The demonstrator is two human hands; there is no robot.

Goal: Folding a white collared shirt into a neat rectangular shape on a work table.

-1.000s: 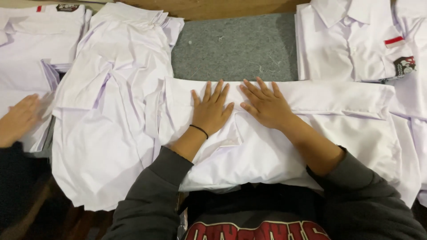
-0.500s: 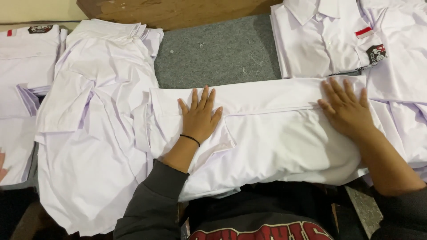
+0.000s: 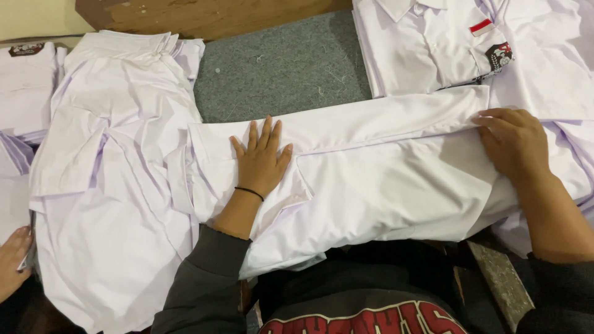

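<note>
Lying across the middle of the frame on a grey felt pad, a folded white shirt is pressed flat by the left hand, its fingers spread and nothing gripped, while the shirt's right end is pinned under the right hand, fingers bent onto a fold of cloth. A rumpled white shirt pile is seen at left, a badged folded shirt at upper right, and another person's hand at the lower left edge.

Head view, looking steeply down, close up
</note>
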